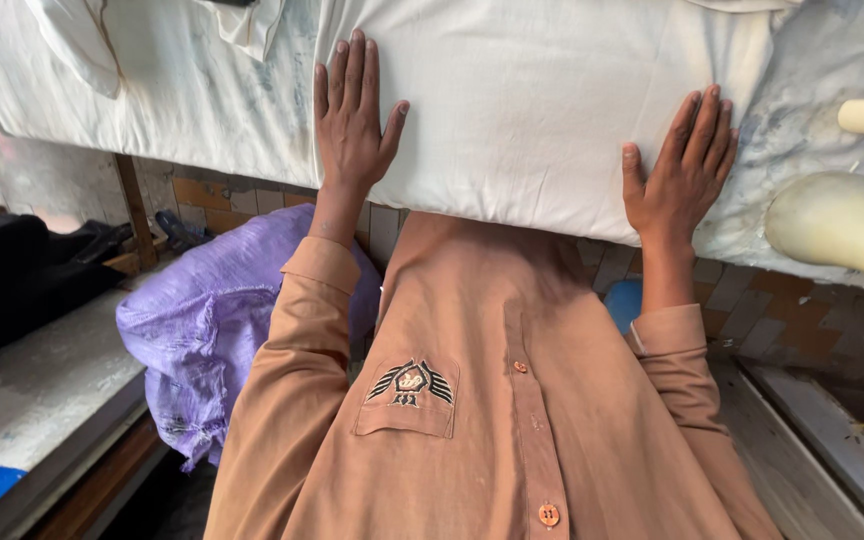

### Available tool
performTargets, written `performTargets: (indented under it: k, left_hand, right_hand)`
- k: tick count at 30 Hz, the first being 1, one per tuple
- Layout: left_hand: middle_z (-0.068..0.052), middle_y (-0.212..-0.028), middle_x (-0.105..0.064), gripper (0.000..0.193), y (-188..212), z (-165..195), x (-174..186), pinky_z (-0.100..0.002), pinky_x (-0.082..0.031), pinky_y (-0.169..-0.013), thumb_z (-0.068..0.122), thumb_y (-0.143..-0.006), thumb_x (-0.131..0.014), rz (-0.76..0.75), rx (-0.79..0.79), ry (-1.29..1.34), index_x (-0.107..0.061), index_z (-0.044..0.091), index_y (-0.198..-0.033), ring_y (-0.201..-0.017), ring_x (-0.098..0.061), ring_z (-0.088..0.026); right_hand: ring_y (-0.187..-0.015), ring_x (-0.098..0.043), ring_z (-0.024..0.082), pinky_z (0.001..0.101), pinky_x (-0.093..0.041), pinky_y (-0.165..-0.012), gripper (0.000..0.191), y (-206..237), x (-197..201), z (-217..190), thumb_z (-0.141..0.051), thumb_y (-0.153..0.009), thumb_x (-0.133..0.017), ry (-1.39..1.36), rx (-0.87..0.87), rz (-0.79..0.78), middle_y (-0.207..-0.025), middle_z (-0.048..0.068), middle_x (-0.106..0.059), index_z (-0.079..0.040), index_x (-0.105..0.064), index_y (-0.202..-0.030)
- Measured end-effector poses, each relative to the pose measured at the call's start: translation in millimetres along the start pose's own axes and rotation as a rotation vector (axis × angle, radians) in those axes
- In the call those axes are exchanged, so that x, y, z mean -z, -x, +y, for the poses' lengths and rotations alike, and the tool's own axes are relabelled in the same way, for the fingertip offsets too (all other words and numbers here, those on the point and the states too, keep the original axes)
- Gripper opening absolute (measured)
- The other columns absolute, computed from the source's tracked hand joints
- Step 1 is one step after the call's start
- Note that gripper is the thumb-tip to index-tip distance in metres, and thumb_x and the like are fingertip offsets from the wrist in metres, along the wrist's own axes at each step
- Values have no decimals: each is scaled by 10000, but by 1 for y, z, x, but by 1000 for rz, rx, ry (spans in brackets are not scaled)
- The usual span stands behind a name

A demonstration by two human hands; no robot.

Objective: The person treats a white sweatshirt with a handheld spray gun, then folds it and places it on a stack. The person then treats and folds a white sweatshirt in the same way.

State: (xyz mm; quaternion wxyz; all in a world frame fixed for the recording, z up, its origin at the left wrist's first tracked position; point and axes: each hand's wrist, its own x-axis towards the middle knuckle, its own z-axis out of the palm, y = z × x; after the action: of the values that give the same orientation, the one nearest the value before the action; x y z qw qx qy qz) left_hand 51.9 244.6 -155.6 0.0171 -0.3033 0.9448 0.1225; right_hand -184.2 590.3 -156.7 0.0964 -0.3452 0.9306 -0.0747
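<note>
Here, a white folded cloth (532,110), smooth and faintly creased, was spread on the padded counter (182,100), its near edge hanging over the front. The left hand (352,120) and right hand (687,170) were laid flat on it, fingers stretched wide, nothing gripped. The cloth's long axis was seen running left to right along the counter edge.

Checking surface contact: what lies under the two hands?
Both hands, left hand and right hand, press flat on folded white cloth. Whatever lies beneath that cloth is covered.
</note>
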Motion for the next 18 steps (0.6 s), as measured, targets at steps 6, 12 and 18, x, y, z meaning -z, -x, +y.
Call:
performTargets:
  k: [6, 12, 18]
  left_hand:
    - [-77, -1711, -286, 692, -2, 4, 0, -474, -109, -1326, 550, -1127, -418, -24, 36, -33, -309, 105, -1646, -1596, -212, -251]
    - [-108, -1714, -235, 723, 15, 19, -11, -495, -69, -1308, 567, -1116, -386, -65, 132, -106, -250, 96, -1647, -1595, -183, -266]
    - [-122, -1723, -231, 777, 31, 110, -34, -518, -71, -1321, 565, -1087, -454, -95, -40, 127, -250, 64, -1645, -1608, -190, -262]
  right_hand:
    - [-1609, -222, 407, 578, -165, -1315, 837, -6, 4, -6, -651, -1154, -329, 18, -1, -10, -1734, 202, -244, -8, -260, -1685]
    - [-1636, -194, 408, 600, -160, -1340, 854, 4, -1, -4, -662, -1160, -325, 51, -75, -10, -1746, 235, -197, -17, -233, -1710]
    - [-1618, -229, 423, 599, -203, -1339, 919, -3, -16, -63, -713, -1121, -430, -109, 132, 71, -1725, 228, -193, -1, -236, -1670]
